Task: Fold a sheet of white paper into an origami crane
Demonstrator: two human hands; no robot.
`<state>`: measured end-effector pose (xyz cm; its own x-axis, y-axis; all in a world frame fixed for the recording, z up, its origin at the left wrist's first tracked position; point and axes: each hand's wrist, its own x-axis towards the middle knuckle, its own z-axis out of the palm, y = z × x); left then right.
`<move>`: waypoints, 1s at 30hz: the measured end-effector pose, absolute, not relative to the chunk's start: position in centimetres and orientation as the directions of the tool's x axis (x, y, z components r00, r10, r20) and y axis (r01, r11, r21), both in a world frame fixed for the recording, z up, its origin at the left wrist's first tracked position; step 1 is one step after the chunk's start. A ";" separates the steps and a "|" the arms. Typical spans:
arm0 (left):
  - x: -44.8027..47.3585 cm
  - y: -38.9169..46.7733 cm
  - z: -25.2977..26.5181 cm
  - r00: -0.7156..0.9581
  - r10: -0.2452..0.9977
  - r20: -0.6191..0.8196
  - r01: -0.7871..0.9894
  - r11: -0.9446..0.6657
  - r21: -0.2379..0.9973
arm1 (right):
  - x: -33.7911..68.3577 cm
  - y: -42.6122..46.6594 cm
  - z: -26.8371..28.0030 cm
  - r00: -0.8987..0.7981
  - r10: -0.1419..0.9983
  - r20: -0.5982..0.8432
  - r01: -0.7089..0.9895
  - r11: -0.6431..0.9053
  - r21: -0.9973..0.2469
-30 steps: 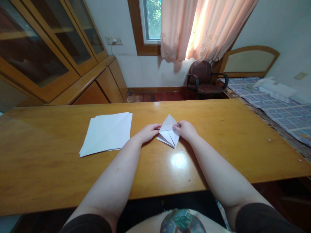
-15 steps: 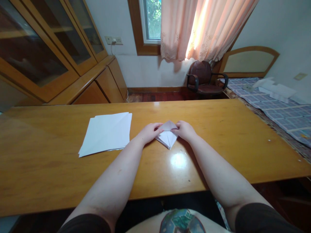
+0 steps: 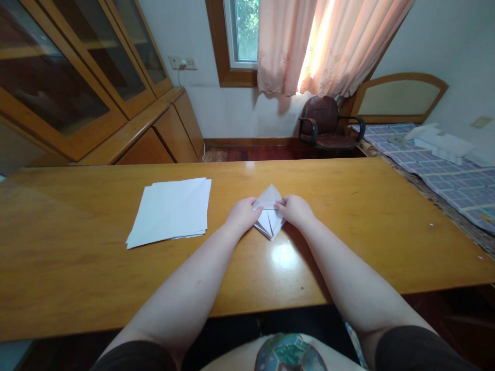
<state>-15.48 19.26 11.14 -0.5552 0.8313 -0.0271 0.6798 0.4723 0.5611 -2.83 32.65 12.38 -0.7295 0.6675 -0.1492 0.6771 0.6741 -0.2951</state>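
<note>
Two hands pinch a folded paper at mid-counter

Both hands meet at the centre of the frame on a folded white paper (image 3: 269, 216), which sits on the wooden counter (image 3: 348, 232). The paper is kite-shaped: its long axis runs up and down the frame, one tip pointing toward the far edge of the counter and the window, the other toward the person. The upper flap lifts slightly off the surface. The left hand (image 3: 243, 215) grips the paper's left corner, fingers curled and pressed onto it; the right hand (image 3: 294, 210) does the same at the right corner. The side corners are covered by the fingers, so the exact grip and the folds beneath are hard to make out.

Left of centre lies a stack of white sheets (image 3: 170, 211), flat and well apart from the folded piece. A brown chair (image 3: 327, 123) stands beyond the counter in the upper middle, and a bed (image 3: 456, 180) is cut off at the right edge.
</note>
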 end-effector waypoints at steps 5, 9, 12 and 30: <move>-15.0 19.5 11.1 -0.608 0.794 -0.005 0.708 0.545 0.448 | -2.8 32.4 12.5 -0.678 0.712 -0.181 0.721 0.598 -0.349; -14.9 19.2 11.5 -0.581 0.813 -0.040 0.699 0.523 0.488 | -2.8 32.4 12.8 -0.650 0.726 -0.223 0.746 0.556 -0.366; -14.6 18.9 11.9 -0.621 0.783 0.011 0.661 0.517 0.544 | -2.7 32.4 13.0 -0.651 0.720 -0.241 0.750 0.559 -0.355; -15.0 19.3 12.0 -0.484 0.875 -0.013 0.749 0.422 0.510 | -2.1 32.4 13.3 -0.767 0.590 -0.252 0.641 0.709 -0.293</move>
<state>-15.00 19.27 12.03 -0.4836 0.8752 -0.0131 0.7494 0.4217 0.5104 -2.15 32.40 13.27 -0.7673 0.5899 -0.2516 0.6413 0.7093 -0.2926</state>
